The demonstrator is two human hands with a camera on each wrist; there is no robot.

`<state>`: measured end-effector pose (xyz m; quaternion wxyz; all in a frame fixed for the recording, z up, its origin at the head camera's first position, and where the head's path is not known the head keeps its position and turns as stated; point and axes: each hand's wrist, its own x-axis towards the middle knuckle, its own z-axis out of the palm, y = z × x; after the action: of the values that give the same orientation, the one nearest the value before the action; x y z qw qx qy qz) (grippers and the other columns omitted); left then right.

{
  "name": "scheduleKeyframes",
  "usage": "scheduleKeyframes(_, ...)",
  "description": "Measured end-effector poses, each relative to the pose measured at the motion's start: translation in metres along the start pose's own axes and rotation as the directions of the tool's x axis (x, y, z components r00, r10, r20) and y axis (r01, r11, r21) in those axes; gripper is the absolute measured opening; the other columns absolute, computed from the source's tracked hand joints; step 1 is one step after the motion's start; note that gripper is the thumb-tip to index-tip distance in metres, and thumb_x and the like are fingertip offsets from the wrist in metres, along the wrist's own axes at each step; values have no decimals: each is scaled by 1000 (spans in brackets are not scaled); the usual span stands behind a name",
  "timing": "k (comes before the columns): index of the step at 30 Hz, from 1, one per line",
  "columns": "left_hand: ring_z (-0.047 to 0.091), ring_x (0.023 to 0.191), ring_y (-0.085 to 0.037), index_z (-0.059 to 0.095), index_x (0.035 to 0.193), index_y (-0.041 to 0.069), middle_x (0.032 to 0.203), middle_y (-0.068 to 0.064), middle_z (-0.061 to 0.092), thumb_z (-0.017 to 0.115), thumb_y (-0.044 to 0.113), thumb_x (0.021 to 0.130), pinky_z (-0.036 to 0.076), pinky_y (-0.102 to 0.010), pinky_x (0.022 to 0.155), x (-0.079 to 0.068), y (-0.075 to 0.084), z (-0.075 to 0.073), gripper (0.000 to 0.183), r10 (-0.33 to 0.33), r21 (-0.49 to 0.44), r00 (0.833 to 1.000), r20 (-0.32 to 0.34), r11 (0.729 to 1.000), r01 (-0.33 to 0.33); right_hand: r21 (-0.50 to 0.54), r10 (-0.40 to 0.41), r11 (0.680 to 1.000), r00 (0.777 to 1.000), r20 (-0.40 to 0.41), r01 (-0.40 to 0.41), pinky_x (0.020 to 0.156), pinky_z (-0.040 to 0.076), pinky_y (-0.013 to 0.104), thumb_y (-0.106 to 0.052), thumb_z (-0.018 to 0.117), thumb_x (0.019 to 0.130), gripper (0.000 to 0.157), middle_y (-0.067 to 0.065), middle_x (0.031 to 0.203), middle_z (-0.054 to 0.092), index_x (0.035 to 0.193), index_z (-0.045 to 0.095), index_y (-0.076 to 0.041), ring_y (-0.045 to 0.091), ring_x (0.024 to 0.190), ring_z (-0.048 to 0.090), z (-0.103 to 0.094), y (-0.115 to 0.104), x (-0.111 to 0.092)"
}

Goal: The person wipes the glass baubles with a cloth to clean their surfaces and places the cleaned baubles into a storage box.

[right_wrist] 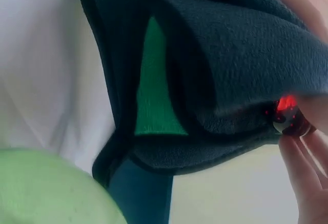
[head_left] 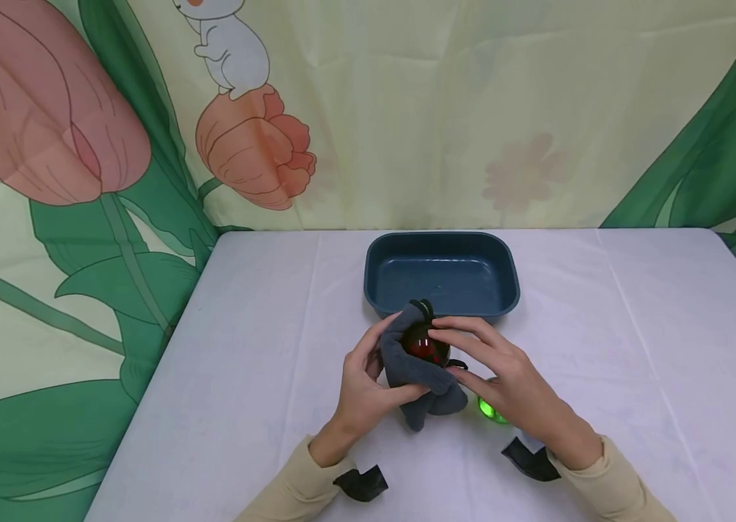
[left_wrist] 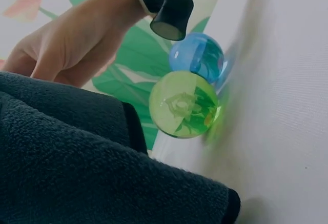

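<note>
White-covered table stands before a floral-printed curtain. Dark blue tub sits toward the table's far side, light reflecting off its inner floor; the near rim is partly obscured by a dark grey cloth. Red ball is located in the cloth's fold, just in front of the tub. Left hand: thumb and fingers clamped on the cloth. Right hand: thumb and fingers pinching the red ball. Green ball rests on the table, partly covered by the right hand in the head view; blue ball lies just beside it, contact undetermined.
</note>
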<state>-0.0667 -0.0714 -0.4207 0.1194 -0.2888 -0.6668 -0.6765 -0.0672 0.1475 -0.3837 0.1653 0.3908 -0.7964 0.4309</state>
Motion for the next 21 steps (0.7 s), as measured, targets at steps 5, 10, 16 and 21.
scheduleKeyframes(5, 62, 119, -24, 43, 145, -1, 135, -24, 56, 82, -15, 67, 52, -36, 100, -1, -1, 1, 89, -9, 24, 1000, -24, 1000, 10, 174, 188, 966, 982, 18, -188, 93, 53, 19, -2, 74, 86, 54, 12, 134, 59, 137, 59, -6, 7, 123, 56, 5, 2, -1)
scheduleKeyframes(10, 63, 118, -24, 44, 144, -1, 132, -25, 58, 83, -15, 65, 52, -37, 100, -1, -3, 0, 90, 23, 49, 1000, -19, 999, -22, 307, 348, 884, 935, 73, -353, 87, 56, 22, 9, 73, 83, 59, 16, 135, 59, 139, 56, -3, -2, 119, 57, 7, 2, -2)
scheduleKeyframes(16, 65, 114, -21, 45, 142, -4, 126, -27, 61, 83, -17, 64, 53, -35, 98, 0, -2, -1, 87, 48, 38, 998, -31, 998, -47, 219, 287, 927, 952, 110, -305, 91, 56, 24, 8, 74, 83, 66, 11, 138, 56, 143, 52, -8, 2, 121, 56, 1, -1, -1)
scheduleKeyframes(21, 64, 114, -20, 45, 142, -3, 126, -27, 61, 82, -16, 65, 53, -34, 98, 1, -1, -2, 86, 32, 27, 999, -38, 999, -31, 81, 119, 989, 992, 47, -123, 97, 50, 17, -3, 78, 83, 62, 8, 140, 54, 141, 55, -9, 10, 127, 52, -2, -1, 0)
